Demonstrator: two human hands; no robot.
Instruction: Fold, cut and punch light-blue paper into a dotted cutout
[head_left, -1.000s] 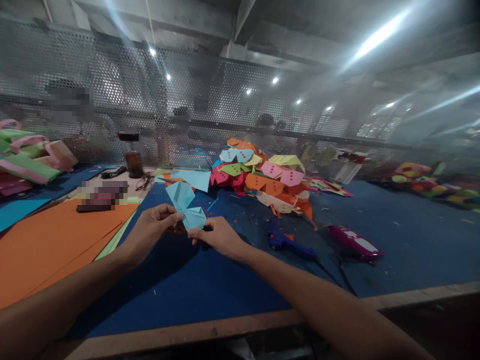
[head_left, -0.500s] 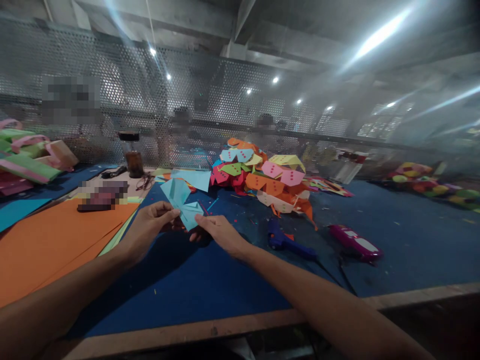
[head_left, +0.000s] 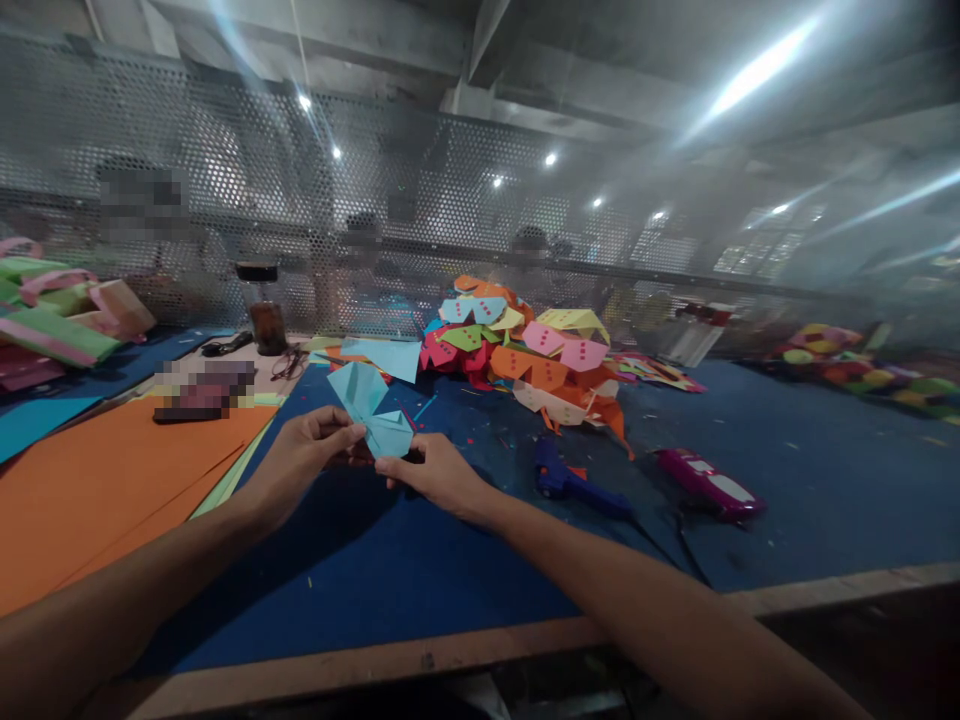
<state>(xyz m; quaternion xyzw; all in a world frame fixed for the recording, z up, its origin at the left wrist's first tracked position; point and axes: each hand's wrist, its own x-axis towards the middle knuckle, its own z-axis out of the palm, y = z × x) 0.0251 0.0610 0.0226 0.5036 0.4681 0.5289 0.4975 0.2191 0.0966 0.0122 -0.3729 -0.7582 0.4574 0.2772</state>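
A light blue folded paper [head_left: 386, 433], with one wing standing up and another spread to the right, is held above the blue tabletop. My left hand [head_left: 322, 440] pinches its left side near the central fold, thumb on top. At the lower right edge, my right hand [head_left: 424, 468] pinches the paper between thumb and fingers. Some fingertips are hidden behind the paper. Just beyond lies a flat light blue sheet [head_left: 382, 355]. A pile of colourful folded paper shapes [head_left: 544, 355] with dotted marks rises further back.
On the right lie a blue glue gun [head_left: 574, 485] with a cord and a magenta device [head_left: 711, 485]. Orange sheets [head_left: 127, 480], a phone [head_left: 206, 392] and a dark-lidded jar [head_left: 264, 312] occupy the left. A perforated metal screen [head_left: 420, 190] stands behind the table.
My right thumb has slid down from the face of the folded paper to its lower edge. The paper has shifted slightly right, and its right wing shows more fully.
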